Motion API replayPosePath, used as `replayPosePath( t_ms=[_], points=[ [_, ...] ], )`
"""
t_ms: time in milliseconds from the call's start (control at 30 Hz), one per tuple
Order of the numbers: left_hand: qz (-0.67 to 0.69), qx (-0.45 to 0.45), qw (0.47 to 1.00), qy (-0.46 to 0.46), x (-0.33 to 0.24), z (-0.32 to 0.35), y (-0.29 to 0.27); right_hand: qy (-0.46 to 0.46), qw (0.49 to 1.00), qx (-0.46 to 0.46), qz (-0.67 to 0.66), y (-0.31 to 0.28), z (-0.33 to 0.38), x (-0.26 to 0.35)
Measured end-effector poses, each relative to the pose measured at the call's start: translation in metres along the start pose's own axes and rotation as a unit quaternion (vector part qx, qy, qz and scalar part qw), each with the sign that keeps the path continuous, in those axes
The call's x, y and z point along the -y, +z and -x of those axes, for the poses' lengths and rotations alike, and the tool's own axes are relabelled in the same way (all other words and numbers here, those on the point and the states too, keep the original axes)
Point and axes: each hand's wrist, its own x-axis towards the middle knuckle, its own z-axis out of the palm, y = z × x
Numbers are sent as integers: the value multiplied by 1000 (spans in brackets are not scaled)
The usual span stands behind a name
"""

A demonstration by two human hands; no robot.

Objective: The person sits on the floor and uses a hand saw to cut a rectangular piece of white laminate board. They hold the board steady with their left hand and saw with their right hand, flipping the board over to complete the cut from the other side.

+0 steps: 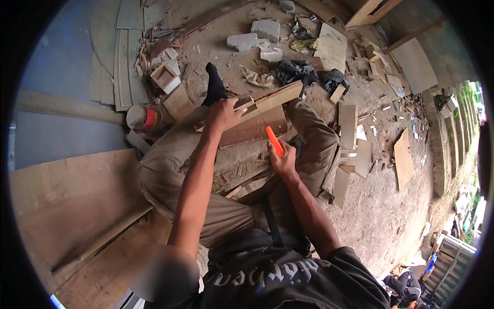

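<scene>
A light wooden plank [280,96] lies slantwise between my spread knees, above a reddish-brown board [252,127]. My left hand [224,114] grips the plank towards its left end, fingers bent over the upper edge. In my right hand [282,157], closed round it, is the orange handle [275,141] of what looks like a hand saw. Its thin blade [259,109], seen almost edge-on, runs up across the plank to the right of my left hand. Whether the teeth are inside the wood is too small to tell.
Around my legs lie wood offcuts [347,126], a small open wooden box [164,77], and a round container with a red band [144,118]. Grey blocks [243,42] and black plastic bags [296,72] lie beyond my feet. A large panel [77,195] stands at left.
</scene>
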Motion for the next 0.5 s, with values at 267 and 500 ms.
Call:
replayPosePath(
  t_ms=[267,500],
  points=[
    [75,37,994,-66,1,-23,-24,-27,999,-1,-40,-16,3,5],
    [64,29,994,-88,27,-24,-46,-40,993,38,-101,-24,18,6]
  ],
)
